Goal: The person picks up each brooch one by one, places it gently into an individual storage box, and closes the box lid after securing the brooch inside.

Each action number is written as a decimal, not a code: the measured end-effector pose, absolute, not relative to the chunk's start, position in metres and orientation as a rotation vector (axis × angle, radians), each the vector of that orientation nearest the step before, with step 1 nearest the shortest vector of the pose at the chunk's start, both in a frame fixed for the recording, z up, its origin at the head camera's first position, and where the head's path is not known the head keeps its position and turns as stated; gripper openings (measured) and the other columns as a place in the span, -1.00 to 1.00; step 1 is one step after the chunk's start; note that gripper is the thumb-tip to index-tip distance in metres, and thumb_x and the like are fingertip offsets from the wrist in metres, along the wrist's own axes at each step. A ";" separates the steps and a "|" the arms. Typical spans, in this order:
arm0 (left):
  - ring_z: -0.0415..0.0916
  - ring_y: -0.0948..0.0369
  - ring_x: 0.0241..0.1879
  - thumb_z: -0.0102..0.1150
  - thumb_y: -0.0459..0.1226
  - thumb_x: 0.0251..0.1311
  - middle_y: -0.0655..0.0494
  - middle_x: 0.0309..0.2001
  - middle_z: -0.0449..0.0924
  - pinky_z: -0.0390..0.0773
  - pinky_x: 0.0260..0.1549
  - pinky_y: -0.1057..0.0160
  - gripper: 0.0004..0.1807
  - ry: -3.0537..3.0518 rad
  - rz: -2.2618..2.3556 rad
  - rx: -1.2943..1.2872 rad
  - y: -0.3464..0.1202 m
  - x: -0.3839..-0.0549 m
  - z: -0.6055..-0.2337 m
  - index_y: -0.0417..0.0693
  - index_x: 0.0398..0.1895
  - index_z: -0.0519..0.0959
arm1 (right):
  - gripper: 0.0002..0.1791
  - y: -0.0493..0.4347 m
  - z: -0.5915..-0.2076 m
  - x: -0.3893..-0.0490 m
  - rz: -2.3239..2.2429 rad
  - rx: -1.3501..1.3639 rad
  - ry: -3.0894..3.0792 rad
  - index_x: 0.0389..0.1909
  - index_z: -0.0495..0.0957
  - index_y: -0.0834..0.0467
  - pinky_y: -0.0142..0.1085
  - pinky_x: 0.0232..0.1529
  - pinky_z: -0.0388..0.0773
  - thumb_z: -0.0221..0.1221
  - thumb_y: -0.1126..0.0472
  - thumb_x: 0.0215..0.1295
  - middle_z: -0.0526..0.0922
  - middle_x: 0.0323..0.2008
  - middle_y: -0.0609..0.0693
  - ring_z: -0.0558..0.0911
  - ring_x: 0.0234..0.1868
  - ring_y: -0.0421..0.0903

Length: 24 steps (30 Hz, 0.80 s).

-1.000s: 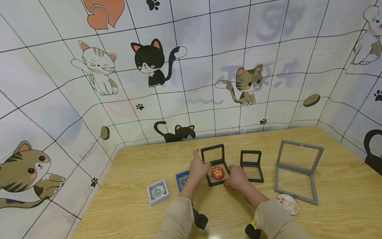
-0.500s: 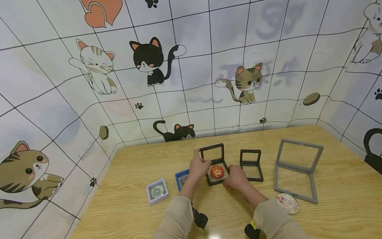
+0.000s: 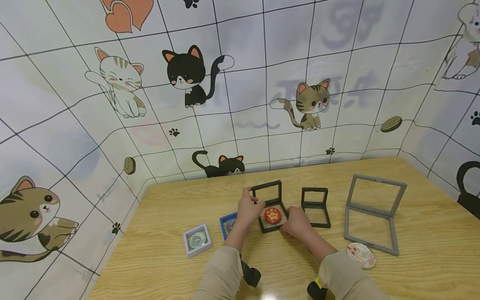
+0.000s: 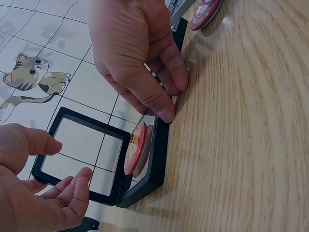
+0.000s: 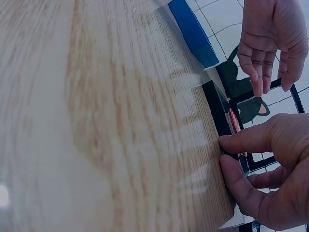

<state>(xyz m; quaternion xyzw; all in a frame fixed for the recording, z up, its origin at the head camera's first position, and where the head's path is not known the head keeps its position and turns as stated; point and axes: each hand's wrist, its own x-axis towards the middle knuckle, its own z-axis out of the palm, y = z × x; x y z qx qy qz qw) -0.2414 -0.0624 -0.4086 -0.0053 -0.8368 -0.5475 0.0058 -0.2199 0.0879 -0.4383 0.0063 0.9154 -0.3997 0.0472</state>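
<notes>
Standing open on the bench (image 3: 168, 275), the black frame (image 3: 273, 228) carries the red badge (image 3: 273, 215) on the clear sheet of its lower half. We judge the frame light and stiff, the sheet easily strained by a hard push, the glossy badge prone to slide. The right hand (image 3: 296, 222) pinches the base's right side; the left hand (image 3: 249, 212) has its fingers loosely bent beside the raised lid (image 3: 280, 192), contact unclear. We would hold only the rigid rims.
</notes>
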 end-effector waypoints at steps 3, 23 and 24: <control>0.35 0.15 -0.40 0.12 -0.35 0.03 -0.10 -0.19 0.42 0.36 -0.52 0.29 -0.32 -2.615 -1.719 -0.019 -0.062 -0.241 -0.407 -0.14 0.26 0.13 | -0.30 0.088 -0.439 -0.220 -1.232 0.024 2.786 -0.01 0.30 0.58 -0.34 -0.69 0.45 0.29 0.44 -0.29 0.55 -0.47 0.19 0.48 -0.76 -0.19; 0.54 0.03 -0.44 0.01 0.01 0.20 -0.13 -0.40 0.50 0.35 -0.62 0.34 -0.57 -2.592 -1.797 -0.067 -0.067 -0.235 -0.413 -0.15 -0.10 0.31 | -0.31 0.089 -0.440 -0.221 -1.205 0.035 2.808 -0.03 0.33 0.55 -0.33 -0.62 0.46 0.33 0.40 -0.30 0.54 -0.32 0.27 0.50 -0.65 -0.16; 0.55 0.01 -0.43 -0.02 0.03 0.21 -0.15 -0.38 0.50 0.35 -0.62 0.34 -0.57 -2.600 -1.797 -0.066 -0.067 -0.235 -0.413 -0.15 -0.12 0.32 | -0.30 0.089 -0.440 -0.221 -1.205 0.035 2.808 -0.03 0.33 0.55 -0.33 -0.61 0.46 0.33 0.40 -0.30 0.54 -0.31 0.28 0.50 -0.63 -0.15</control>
